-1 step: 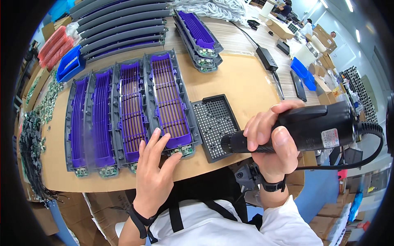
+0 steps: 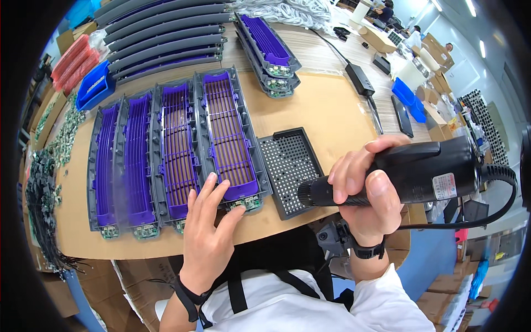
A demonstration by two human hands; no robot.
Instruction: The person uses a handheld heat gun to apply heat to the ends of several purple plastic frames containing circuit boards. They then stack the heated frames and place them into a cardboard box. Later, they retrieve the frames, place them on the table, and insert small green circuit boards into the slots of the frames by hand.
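My right hand (image 2: 368,191) is wrapped round a black corded electric screwdriver (image 2: 412,171) lying nearly level. Its nose end is over a black screw tray (image 2: 285,207) with rows of small silver screws; the bit is hidden. My left hand (image 2: 207,235) has its fingers spread. Its fingertips rest at the near ends of a grey housing with a purple slatted insert (image 2: 229,138) and a similar housing (image 2: 178,146) to its left. Green circuit boards (image 2: 250,203) show at the near ends. Two more purple-and-grey housings (image 2: 138,160) (image 2: 105,166) lie further left.
Curved grey housings (image 2: 166,41) are stacked at the far left, beside a blue bin (image 2: 95,86). Another pair of housings (image 2: 268,50) lies at the back. A black power adapter (image 2: 359,80) and a phone (image 2: 402,115) are at the right. Bundled dark wires (image 2: 41,205) hang at the left edge.
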